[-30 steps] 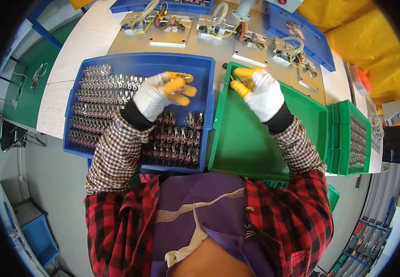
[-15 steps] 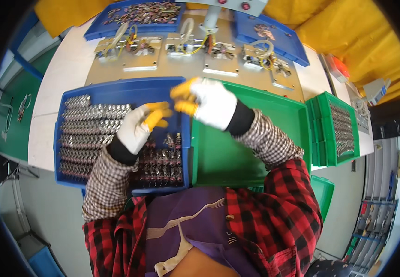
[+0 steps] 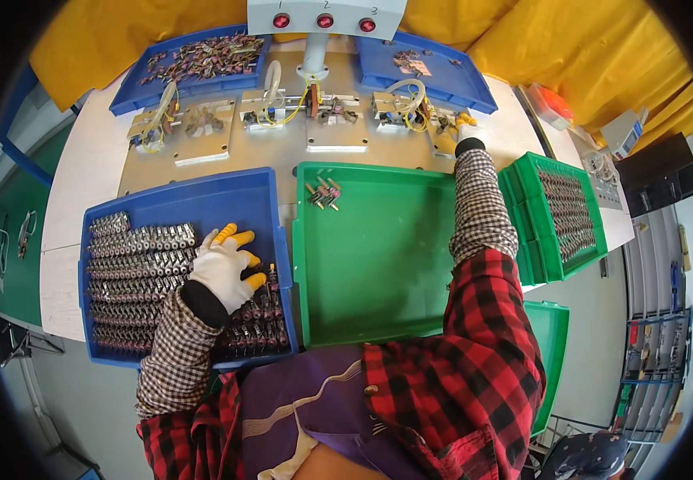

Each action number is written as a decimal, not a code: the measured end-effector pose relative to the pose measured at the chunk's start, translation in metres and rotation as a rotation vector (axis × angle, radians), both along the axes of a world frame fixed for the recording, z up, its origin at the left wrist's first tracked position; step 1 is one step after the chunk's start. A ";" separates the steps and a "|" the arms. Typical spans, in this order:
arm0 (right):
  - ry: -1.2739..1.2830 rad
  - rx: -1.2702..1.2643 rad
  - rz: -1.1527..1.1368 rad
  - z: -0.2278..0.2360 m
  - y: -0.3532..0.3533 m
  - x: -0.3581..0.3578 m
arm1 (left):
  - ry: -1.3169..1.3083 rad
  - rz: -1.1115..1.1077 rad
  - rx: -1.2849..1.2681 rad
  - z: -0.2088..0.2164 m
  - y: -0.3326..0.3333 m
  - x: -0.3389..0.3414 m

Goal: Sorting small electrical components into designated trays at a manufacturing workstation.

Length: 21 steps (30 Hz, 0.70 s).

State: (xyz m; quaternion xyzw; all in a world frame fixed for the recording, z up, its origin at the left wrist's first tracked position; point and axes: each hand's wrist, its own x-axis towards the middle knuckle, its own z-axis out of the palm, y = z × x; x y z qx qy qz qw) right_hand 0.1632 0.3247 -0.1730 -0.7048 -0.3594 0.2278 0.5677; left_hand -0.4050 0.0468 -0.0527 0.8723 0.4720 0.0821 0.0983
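My left hand point(image 3: 222, 268), in a white glove with yellow fingertips, is spread over a blue tray point(image 3: 226, 182) holding rows of small metal cylindrical parts point(image 3: 142, 240). Its fingers are apart, just above the parts. My right hand point(image 3: 468, 128) reaches to the rightmost clamping fixture point(image 3: 442, 140) on the metal plate; its fingers are mostly hidden by distance and the glove, so I cannot make out whether they grip anything. A few small metal parts with brass-coloured pins point(image 3: 325, 194) lie in the far left corner of the green tray point(image 3: 378, 264).
Two more fixtures point(image 3: 202, 128) point(image 3: 334, 120) sit behind the trays, below a grey box with red buttons point(image 3: 325, 21). Blue bins of loose parts point(image 3: 194, 68) point(image 3: 434, 68) stand at the back. Stacked green trays point(image 3: 562, 216) hold parts at the right.
My right hand has moved from between the trays to the right fixture. My left hand has lowered over the blue tray and spread. Small parts now show in the green tray's corner.
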 end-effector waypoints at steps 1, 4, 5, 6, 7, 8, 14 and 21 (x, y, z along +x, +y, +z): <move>0.010 -0.002 0.016 0.001 0.004 -0.015 | 0.010 0.016 -0.002 -0.001 0.001 -0.004; -0.231 -0.156 0.052 0.017 -0.005 -0.049 | -0.358 0.147 0.013 -0.009 0.008 -0.019; -0.317 -0.205 0.049 0.026 -0.012 -0.055 | -0.487 0.175 0.019 -0.009 0.012 -0.022; -0.403 -0.256 0.045 0.035 -0.019 -0.061 | -0.488 0.169 0.020 -0.011 0.015 -0.024; -0.489 -0.307 0.042 0.045 -0.027 -0.067 | -0.685 0.233 -0.068 -0.011 0.018 -0.027; -0.574 -0.359 0.044 0.055 -0.031 -0.076 | -0.880 0.302 -0.158 -0.012 0.019 -0.031; -0.728 -0.436 0.027 0.074 -0.045 -0.094 | -1.600 0.461 -0.486 0.001 0.022 -0.031; -0.813 -0.482 0.033 0.072 -0.038 -0.098 | -1.778 0.468 -0.424 -0.005 0.027 -0.034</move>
